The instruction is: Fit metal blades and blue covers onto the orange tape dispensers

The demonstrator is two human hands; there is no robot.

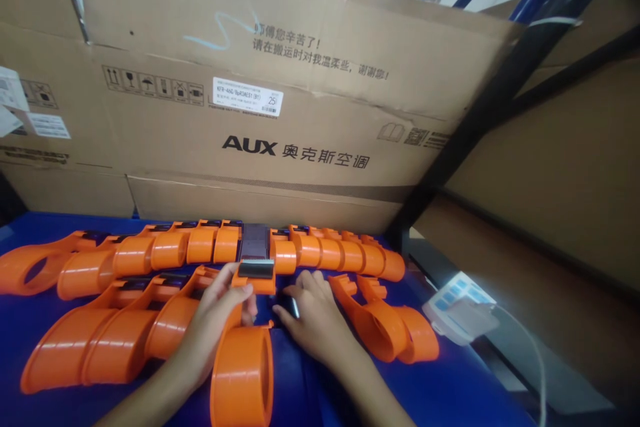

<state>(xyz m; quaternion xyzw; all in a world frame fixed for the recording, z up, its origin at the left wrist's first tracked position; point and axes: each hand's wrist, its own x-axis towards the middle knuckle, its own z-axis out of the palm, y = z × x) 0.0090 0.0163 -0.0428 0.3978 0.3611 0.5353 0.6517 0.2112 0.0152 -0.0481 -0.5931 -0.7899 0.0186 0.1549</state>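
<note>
My left hand [215, 310] is closed around an orange tape dispenser [243, 373]. Its black pad and toothed metal blade point away from me, and its round hub faces me. Just right of it, my right hand [315, 310] is closed over the blue surface, its fingers curled around a small dark object with a shiny edge [295, 307]. Most of that object is hidden, so its kind cannot be made out. More orange dispensers [120, 340] lie left of my left hand. To the right of my right hand are two others [377, 327], without visible black pads.
Several orange dispensers [170, 248] form a row along the back of the blue table [300, 387], with a dark box-like item [255, 241] among them. Behind stand large cardboard cartons [310, 113]. A white device with a cable [460, 310] sits at right, near a dark rack post [460, 120].
</note>
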